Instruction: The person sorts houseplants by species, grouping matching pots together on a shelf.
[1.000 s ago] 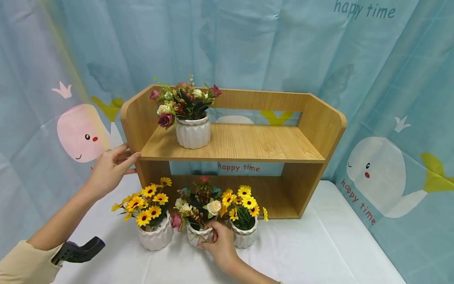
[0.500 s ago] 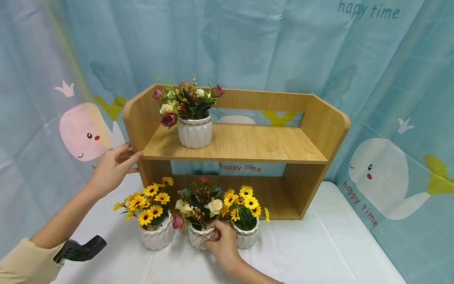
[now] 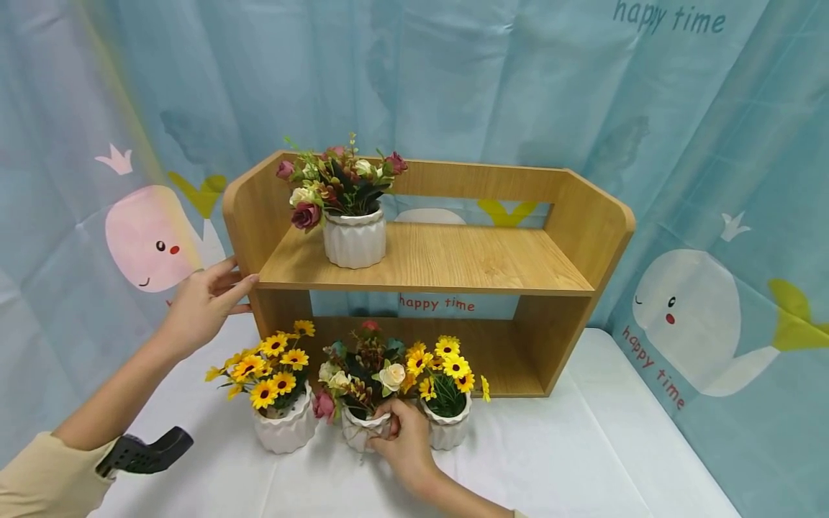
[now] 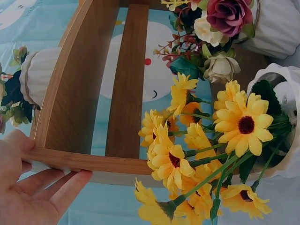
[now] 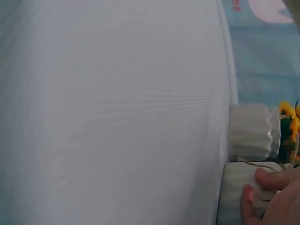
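In the head view my left hand [image 3: 206,302] touches the left side panel of a wooden two-tier shelf [image 3: 453,259]. Its thumb is at the panel's front edge and its fingers lie along the outer face, as the left wrist view also shows. My right hand [image 3: 409,442] grips the right side of a white flower pot [image 3: 360,430] with mixed roses, which stands on the table; a loose twine [image 5: 248,161] shows by its rim. Left of it stands a white pot of yellow sunflowers [image 3: 285,426], right of it a second sunflower pot [image 3: 448,430].
A white pot with purple and cream roses [image 3: 355,241] sits on the left of the upper shelf. White cloth [image 3: 531,467] covers the table. Blue curtains [image 3: 453,86] hang behind and at both sides.
The whole view shifts slightly as the head moves. Both hands and the pots keep the same places, the right hand still on the middle pot.
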The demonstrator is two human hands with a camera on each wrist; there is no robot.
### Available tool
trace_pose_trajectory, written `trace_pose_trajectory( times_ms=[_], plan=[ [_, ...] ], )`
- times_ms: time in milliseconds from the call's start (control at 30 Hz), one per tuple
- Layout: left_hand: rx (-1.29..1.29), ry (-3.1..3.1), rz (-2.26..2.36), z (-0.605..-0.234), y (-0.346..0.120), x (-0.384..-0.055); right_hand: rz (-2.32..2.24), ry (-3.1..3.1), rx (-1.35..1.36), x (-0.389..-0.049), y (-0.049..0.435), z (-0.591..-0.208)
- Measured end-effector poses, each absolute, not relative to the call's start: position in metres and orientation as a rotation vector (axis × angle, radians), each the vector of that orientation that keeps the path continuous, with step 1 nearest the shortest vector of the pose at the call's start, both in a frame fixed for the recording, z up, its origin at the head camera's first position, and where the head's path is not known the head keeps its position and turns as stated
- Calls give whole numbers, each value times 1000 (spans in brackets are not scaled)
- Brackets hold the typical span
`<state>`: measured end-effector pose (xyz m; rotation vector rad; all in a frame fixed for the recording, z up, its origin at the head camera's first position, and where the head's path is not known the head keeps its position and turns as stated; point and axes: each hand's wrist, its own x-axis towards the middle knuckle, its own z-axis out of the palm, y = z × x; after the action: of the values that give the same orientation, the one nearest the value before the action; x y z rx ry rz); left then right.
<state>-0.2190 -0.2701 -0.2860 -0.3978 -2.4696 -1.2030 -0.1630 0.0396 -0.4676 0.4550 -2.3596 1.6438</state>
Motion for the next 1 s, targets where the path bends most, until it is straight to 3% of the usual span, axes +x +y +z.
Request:
trace_pose_trajectory(
  times_ms=[333,1000],
  plan=[
    [-406,-2471,-1217,-286,-269,-220,1581,-2393,432,-157,41,-459],
    [-418,-2474,-1233,-285,-272,-220,1608,-2425,633,-138,61,-411]
  ],
)
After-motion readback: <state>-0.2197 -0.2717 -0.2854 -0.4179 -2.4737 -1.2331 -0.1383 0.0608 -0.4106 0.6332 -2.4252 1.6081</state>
